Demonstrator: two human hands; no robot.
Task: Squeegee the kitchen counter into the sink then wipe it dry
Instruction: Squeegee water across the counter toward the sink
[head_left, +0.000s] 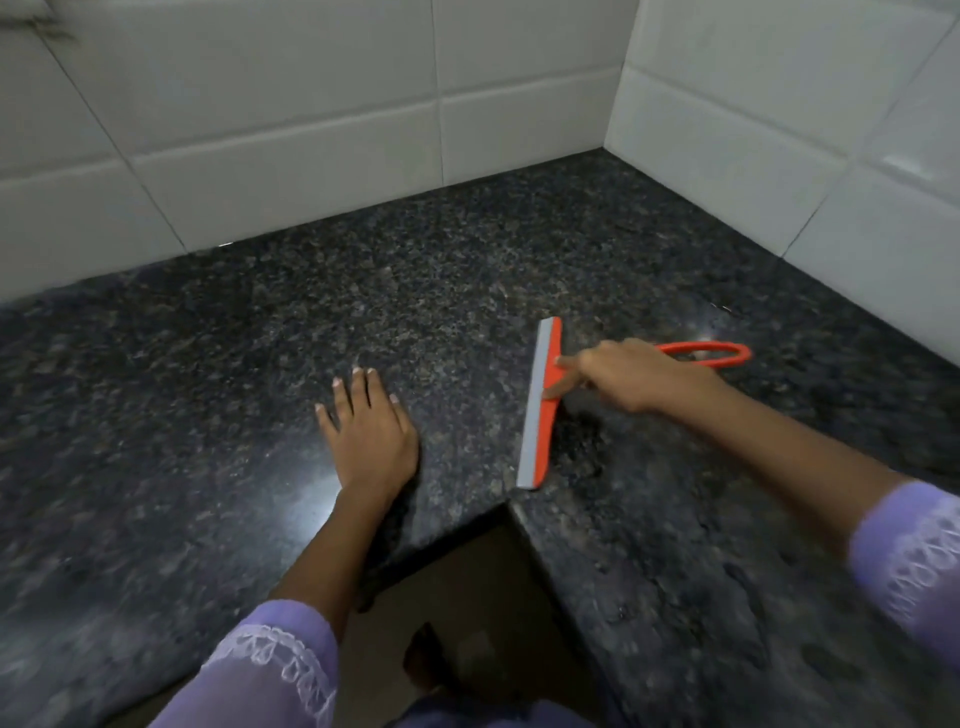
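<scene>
head view | our right hand (631, 376) closed on the orange squeegee (543, 405), blade down on the granite counter (363, 291) right of centre | left hand (366, 431) flat, fingers spread, holding nothing | we judge squeegeeing underway; sink and cloth unseen, drying left

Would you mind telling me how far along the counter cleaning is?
Nothing looks finished yet. In hand: the right hand grips the squeegee, blade on the counter, while the left hand rests flat. Left: wiping dry; no sink or cloth is in view.
</scene>
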